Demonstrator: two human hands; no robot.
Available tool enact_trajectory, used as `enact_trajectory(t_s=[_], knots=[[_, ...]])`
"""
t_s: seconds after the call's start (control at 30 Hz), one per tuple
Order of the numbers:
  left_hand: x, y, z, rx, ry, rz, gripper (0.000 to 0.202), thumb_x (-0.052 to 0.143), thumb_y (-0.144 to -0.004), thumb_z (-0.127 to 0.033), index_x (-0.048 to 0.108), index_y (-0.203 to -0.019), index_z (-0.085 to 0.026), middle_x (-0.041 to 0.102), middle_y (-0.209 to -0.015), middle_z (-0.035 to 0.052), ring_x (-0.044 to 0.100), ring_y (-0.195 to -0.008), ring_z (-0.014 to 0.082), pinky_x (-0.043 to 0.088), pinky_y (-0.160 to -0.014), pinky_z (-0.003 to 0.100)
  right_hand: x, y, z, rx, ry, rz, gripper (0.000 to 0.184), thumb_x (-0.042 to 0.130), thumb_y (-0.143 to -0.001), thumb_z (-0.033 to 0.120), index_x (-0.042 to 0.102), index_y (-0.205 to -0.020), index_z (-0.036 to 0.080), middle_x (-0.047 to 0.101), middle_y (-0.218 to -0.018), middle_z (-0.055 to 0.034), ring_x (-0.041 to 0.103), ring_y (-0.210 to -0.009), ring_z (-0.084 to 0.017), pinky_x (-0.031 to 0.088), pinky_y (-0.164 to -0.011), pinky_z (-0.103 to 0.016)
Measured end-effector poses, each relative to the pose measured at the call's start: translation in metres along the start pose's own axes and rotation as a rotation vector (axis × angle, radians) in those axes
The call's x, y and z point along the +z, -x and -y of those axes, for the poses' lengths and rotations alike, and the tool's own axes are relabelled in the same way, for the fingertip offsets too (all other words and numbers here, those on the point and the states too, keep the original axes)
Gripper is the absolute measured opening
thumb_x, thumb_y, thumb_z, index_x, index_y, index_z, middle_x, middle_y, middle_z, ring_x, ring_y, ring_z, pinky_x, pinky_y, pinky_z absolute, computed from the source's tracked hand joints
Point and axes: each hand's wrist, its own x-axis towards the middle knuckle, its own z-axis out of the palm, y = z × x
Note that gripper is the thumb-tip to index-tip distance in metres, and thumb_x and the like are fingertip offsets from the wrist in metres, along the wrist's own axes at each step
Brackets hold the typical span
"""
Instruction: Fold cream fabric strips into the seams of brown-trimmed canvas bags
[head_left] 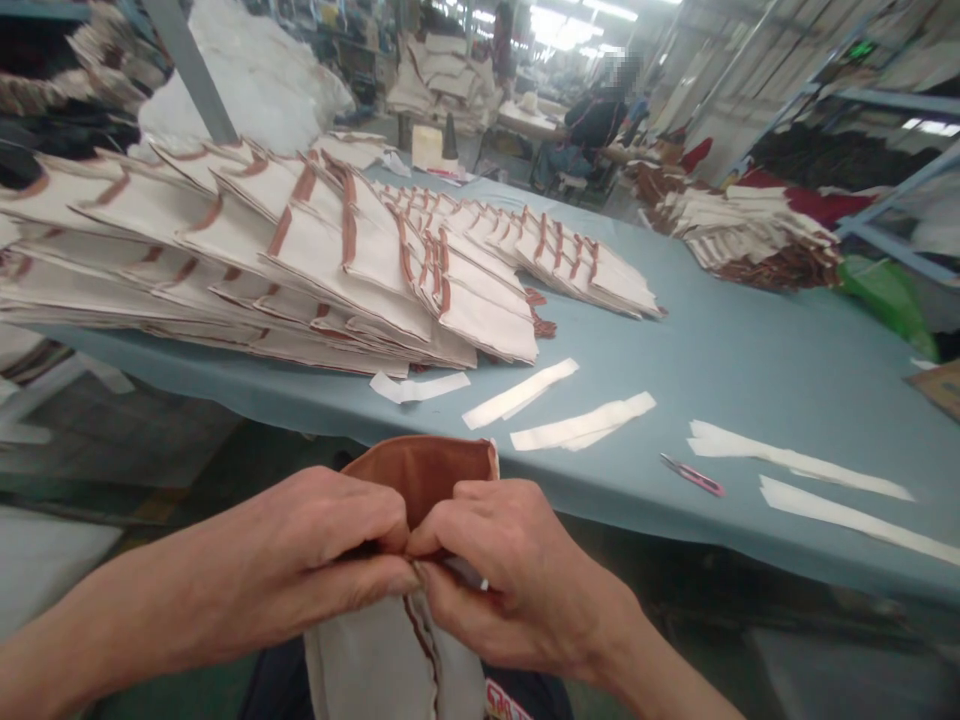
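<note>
A cream fabric piece [360, 650] with a brown inner face hangs in front of me, over my lap, a seam running down its middle. My left hand [330, 540] pinches the fabric at that seam. My right hand [495, 570] grips it from the other side, thumb and finger pressed together and nearly touching the left fingertips. Above both hands the brown part [435, 475] of the piece stands up in a curve. The exact spot between the fingertips is hidden.
Stacks of cream pieces with brown edging [360, 250] cover the table's left side. White strips [585, 420] and pink-handled thread snips [694, 475] lie along the blue table's front edge [630, 500]. Another bundle [750, 230] sits at the right. Farther back, a person [592, 125] is seated.
</note>
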Motion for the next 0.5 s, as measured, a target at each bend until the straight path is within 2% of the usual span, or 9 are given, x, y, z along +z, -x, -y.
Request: enact_trajectory(t_s=[0.07,0.17,0.23,0.37,0.5], knots=[[0.004,-0.002,-0.004,0.026,-0.056,-0.010,0.026,0.058,-0.108,-0.019,0.053,-0.082,-0.024,0.063,-0.077,-0.0080,0.055,-0.066,0.0105,0.037,-0.063,0.024,-0.005,0.003,-0.003,0.029,-0.033,0.042,0.014,0.059,-0.098,0.016,0.068,-0.088,0.021,0.075,-0.073,-0.0004,0.067,-0.066,-0.015,0.043,-0.064,-0.029],[0.015,-0.006,-0.007,0.068,-0.146,-0.088,0.022,0.051,-0.095,-0.010,0.049,-0.079,-0.025,0.060,-0.071,-0.0082,0.054,-0.061,0.0101,0.035,-0.059,0.024,-0.014,0.005,-0.006,0.050,-0.054,0.164,0.013,0.063,-0.100,0.018,0.070,-0.090,0.021,0.079,-0.079,-0.0017,0.070,-0.072,-0.016,0.044,-0.068,-0.030],[0.023,-0.007,-0.006,0.057,-0.174,-0.140,0.021,0.047,-0.089,-0.009,0.044,-0.075,-0.025,0.054,-0.065,-0.0086,0.050,-0.057,0.0099,0.033,-0.054,0.025,-0.018,0.005,-0.008,0.060,-0.069,0.227,0.010,0.066,-0.100,0.017,0.073,-0.094,0.020,0.080,-0.081,-0.0017,0.072,-0.075,-0.017,0.045,-0.070,-0.030],[0.041,0.005,0.004,-0.045,-0.114,-0.154,0.024,0.048,-0.092,-0.014,0.038,-0.074,-0.026,0.049,-0.064,-0.0080,0.044,-0.056,0.0113,0.033,-0.053,0.024,-0.021,0.009,-0.018,0.080,-0.156,0.202,0.007,0.071,-0.104,0.020,0.077,-0.101,0.021,0.079,-0.082,-0.0009,0.072,-0.078,-0.017,0.047,-0.075,-0.029],[0.056,0.028,0.016,-0.124,0.069,-0.192,0.030,0.057,-0.092,-0.022,0.035,-0.073,-0.025,0.049,-0.064,-0.0057,0.045,-0.062,0.0135,0.038,-0.059,0.024,-0.017,0.008,-0.038,0.125,-0.321,0.166,0.027,0.076,-0.108,0.044,0.075,-0.093,0.021,0.081,-0.088,-0.0015,0.071,-0.081,-0.015,0.049,-0.082,-0.028]])
